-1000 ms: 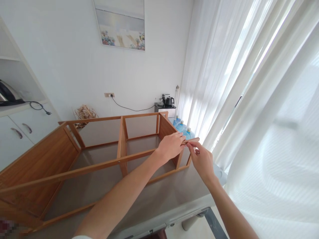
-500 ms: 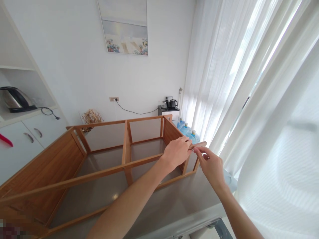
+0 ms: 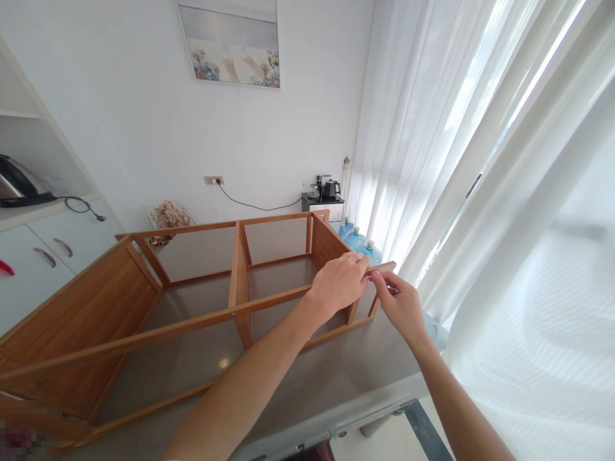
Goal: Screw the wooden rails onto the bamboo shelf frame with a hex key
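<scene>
Orange-brown wood makes the open rack frame point(image 3: 235, 275), which rests on the grey table point(image 3: 384, 358) and stretches from its left side almost to its right edge, beside the white curtain point(image 3: 509, 256). The left hand point(image 3: 340, 282) lies palm down at the rack's right end, its fingers curled over the upper near rail point(image 3: 384, 267), and it seems to keep this part steady. The right hand point(image 3: 398, 306) is just beside it, almost touching, with thumb and forefinger at the side of the rail's protruding end; whether they are closed on the wood itself or on some small piece, I cannot tell, because the fingers hide it. Compared with half a second ago, very little is different: the view turns a little, so the steel kettle point(image 3: 19, 182) at the left is now cut by the border, while both hands keep their places on the rail and the rack shows no clear shift on the table. I judge from this that the work is fine finger work at this one corner, and that it is not finished yet. Behind the rack's right end stand the blue water bottles point(image 3: 355, 240).
</scene>
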Available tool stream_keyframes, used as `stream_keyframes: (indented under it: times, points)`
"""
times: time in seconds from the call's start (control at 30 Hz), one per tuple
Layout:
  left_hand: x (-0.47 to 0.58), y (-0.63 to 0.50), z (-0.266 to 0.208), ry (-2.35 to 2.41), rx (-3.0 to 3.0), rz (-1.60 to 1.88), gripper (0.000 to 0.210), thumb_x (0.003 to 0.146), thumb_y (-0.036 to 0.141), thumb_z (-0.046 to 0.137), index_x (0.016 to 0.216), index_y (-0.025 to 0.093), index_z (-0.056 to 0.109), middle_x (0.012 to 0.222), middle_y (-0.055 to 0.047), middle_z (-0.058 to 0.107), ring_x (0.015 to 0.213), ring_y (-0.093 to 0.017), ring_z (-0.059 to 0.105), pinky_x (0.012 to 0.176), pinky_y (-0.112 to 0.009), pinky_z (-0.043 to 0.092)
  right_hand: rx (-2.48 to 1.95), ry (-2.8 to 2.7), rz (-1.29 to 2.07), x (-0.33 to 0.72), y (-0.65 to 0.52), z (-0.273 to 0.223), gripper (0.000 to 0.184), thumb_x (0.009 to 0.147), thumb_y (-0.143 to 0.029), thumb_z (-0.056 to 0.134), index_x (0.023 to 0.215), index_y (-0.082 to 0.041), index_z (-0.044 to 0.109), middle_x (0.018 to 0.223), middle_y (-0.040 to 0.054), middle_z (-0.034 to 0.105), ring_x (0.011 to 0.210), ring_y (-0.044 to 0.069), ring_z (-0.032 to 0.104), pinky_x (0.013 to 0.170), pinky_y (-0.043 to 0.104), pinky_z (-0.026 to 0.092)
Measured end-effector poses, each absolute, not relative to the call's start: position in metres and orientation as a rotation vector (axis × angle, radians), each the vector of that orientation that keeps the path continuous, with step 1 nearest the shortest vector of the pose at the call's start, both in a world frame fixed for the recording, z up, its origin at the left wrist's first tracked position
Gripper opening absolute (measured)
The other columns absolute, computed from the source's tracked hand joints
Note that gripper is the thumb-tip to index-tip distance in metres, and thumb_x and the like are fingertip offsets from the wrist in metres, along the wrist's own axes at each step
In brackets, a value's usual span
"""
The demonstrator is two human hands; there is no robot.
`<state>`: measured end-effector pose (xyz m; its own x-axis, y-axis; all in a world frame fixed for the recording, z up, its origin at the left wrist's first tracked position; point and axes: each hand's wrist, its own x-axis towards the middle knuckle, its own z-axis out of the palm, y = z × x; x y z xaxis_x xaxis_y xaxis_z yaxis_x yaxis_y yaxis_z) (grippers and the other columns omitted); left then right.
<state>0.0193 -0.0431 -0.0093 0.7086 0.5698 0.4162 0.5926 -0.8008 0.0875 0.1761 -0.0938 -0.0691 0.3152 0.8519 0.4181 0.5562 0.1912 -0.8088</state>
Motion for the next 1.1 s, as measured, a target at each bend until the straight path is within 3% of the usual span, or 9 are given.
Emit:
stream_keyframes:
  times: [0.13,0.27,0.43,0.6,0.73,0.83,0.97,1.1]
  points:
    - [0.019,-0.045,-0.007,-1.014,-2.874,-0.71,0.009,0.095,0.023,0.046,0.099,0.021,0.054,0.106,-0.006,0.065,0.104,-0.021,0.063,0.083,-0.031,0.054,-1.619,-1.346,0.211,0.184,-0.101,-0.075,0.05,0.093,-0.064,0.041,0.086,-0.021,0.066,0.06,-0.0005,0.056,0.056,0.016,0.051,0.055,0.027,0.037]
    - [0.019,-0.044,-0.008,-1.033,-2.889,-0.721,0.011,0.094,0.025,0.046,0.1,0.022,0.055,0.105,-0.005,0.065,0.1,-0.02,0.064,0.081,-0.031,0.054,-1.793,-1.501,0.308,0.203,-0.115,-0.098,0.037,0.087,-0.06,0.052,0.094,-0.024,0.059,0.052,-0.0054,0.05,0.048,0.017,0.051,0.051,0.028,0.037]
    - [0.019,-0.044,-0.01,-1.038,-2.87,-0.729,0.011,0.094,0.025,0.046,0.1,0.021,0.055,0.103,-0.006,0.065,0.098,-0.021,0.065,0.082,-0.032,0.054,-1.751,-1.757,0.471,0.224,-0.129,-0.116,0.035,0.096,-0.048,0.036,0.091,-0.024,0.062,0.073,0.0021,0.064,0.067,0.022,0.062,0.064,0.035,0.047]
    - [0.019,-0.044,-0.01,-1.023,-2.875,-0.739,0.013,0.095,0.026,0.045,0.102,0.022,0.056,0.104,-0.005,0.066,0.096,-0.021,0.066,0.083,-0.032,0.053,-1.622,-1.744,0.576,0.225,-0.133,-0.096,0.048,0.099,-0.054,0.032,0.105,-0.023,0.067,0.089,0.006,0.064,0.081,0.022,0.064,0.075,0.036,0.053]
    - [0.019,-0.044,-0.01,-1.054,-2.884,-0.714,0.016,0.095,0.027,0.046,0.106,0.023,0.057,0.107,-0.006,0.066,0.099,-0.022,0.067,0.084,-0.032,0.053,-1.641,-1.765,0.244,0.215,-0.136,-0.074,0.048,0.098,-0.057,0.036,0.102,-0.026,0.072,0.079,0.0055,0.058,0.079,0.022,0.06,0.072,0.035,0.051]
    - [0.018,-0.044,-0.01,-1.063,-2.873,-0.695,0.019,0.095,0.028,0.046,0.109,0.023,0.057,0.11,-0.006,0.066,0.1,-0.022,0.067,0.085,-0.032,0.053,-1.584,-1.719,0.257,0.211,-0.138,-0.068,0.047,0.098,-0.057,0.038,0.1,-0.026,0.072,0.078,0.0044,0.061,0.069,0.019,0.059,0.068,0.033,0.05]
    - [0.018,-0.044,-0.01,-1.034,-2.871,-0.729,0.018,0.094,0.027,0.046,0.108,0.023,0.057,0.109,-0.005,0.067,0.098,-0.022,0.067,0.083,-0.032,0.053,-1.467,-1.561,0.518,0.212,-0.14,-0.069,0.042,0.093,-0.058,0.052,0.108,-0.023,0.071,0.094,0.0068,0.072,0.092,0.024,0.068,0.085,0.035,0.052]
    - [0.018,-0.043,-0.011,-1.034,-2.883,-0.748,0.017,0.094,0.027,0.046,0.106,0.023,0.057,0.106,-0.005,0.067,0.094,-0.022,0.067,0.081,-0.032,0.053,-1.413,-1.443,0.644,0.214,-0.139,-0.071,0.04,0.087,-0.054,0.063,0.109,-0.022,0.069,0.104,0.008,0.074,0.106,0.027,0.067,0.098,0.041,0.049]
